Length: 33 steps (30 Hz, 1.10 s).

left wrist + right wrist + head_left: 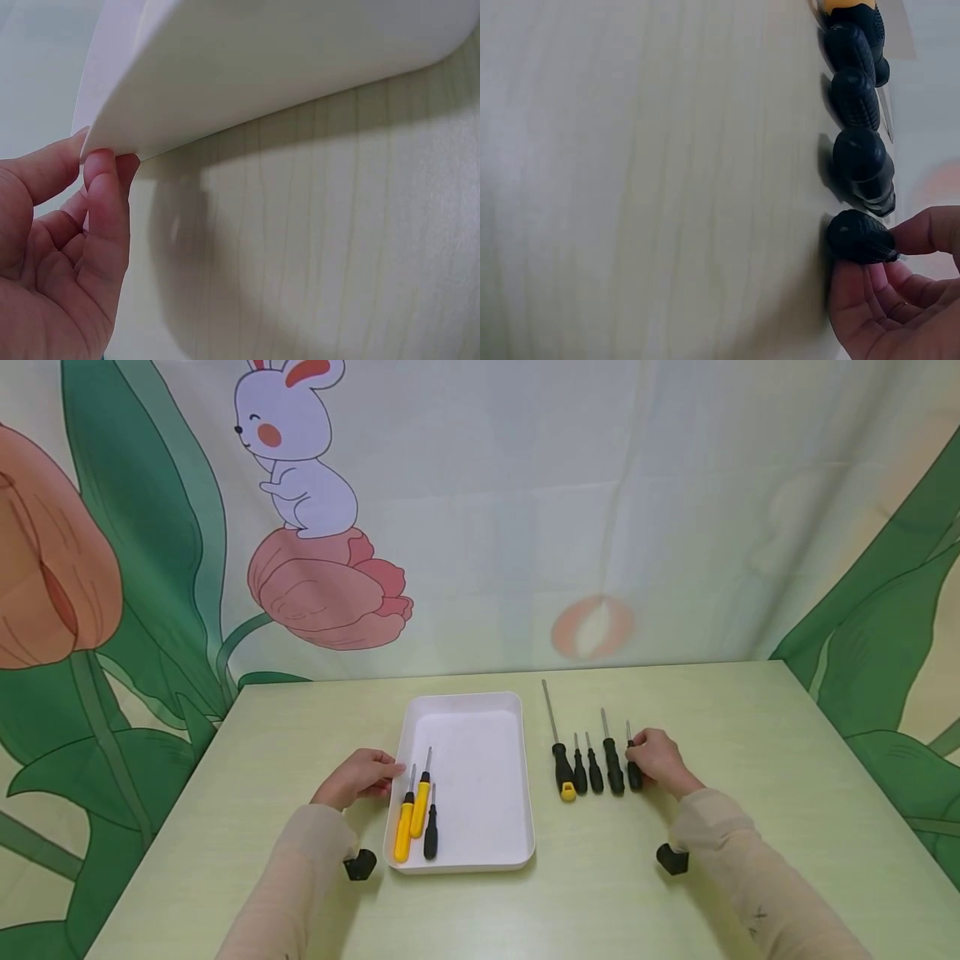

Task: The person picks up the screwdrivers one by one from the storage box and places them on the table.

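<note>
My left hand (367,773) pinches the left rim of a white tray (487,810), thumb on the inside and fingers outside; the left wrist view shows the tray wall (247,75) between them. Inside the tray's left part lie two yellow-handled screwdrivers (402,833) and a small black screwdriver (431,837). At the right end of a row of screwdrivers, my right hand (660,758) holds a small black screwdriver (859,236) by its handle, between thumb and fingers. Its shaft points toward the back of the table.
Left of the held one, several black-handled screwdrivers stand in a row, including a thicker one (613,768) and a long one with a yellow end (562,772). The pale wood-grain table (600,885) ends at a printed curtain (487,527).
</note>
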Available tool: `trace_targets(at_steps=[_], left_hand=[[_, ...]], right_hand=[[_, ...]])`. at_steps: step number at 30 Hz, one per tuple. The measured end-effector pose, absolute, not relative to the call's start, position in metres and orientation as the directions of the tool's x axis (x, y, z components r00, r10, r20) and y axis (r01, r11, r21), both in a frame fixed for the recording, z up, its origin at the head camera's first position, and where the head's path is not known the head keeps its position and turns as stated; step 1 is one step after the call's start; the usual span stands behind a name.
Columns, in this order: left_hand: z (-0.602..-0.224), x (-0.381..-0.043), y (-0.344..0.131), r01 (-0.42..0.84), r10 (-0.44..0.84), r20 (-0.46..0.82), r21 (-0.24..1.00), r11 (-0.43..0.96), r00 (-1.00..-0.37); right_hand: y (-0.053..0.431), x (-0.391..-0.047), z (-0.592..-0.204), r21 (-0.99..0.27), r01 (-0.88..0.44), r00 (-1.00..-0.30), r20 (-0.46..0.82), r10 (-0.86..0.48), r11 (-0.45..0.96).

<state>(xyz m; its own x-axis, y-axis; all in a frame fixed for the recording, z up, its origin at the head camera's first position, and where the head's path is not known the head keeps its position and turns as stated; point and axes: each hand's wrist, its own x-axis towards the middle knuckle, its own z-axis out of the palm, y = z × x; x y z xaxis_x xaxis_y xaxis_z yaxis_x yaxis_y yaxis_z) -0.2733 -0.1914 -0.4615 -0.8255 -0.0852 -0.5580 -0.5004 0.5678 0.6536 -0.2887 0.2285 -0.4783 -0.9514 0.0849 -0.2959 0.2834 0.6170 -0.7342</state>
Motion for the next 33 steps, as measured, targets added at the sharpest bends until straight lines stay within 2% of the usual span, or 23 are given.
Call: trace_targets(at_steps=[14, 33], left_hand=[[-0.461, -0.273, -0.191, -0.51, -0.098, -0.564, 0.642, 0.572, -0.82], [-0.461, -0.272, -0.192, -0.486, -0.075, -0.551, 0.655, 0.578, -0.831]], right_hand=[[0.222, -0.289, -0.48, -0.646, 0.244, -0.962, -0.255, 0.096, 0.723], [0.219, -0.289, -0.477, -0.616, 0.274, -0.954, -0.273, 0.126, 0.738]])
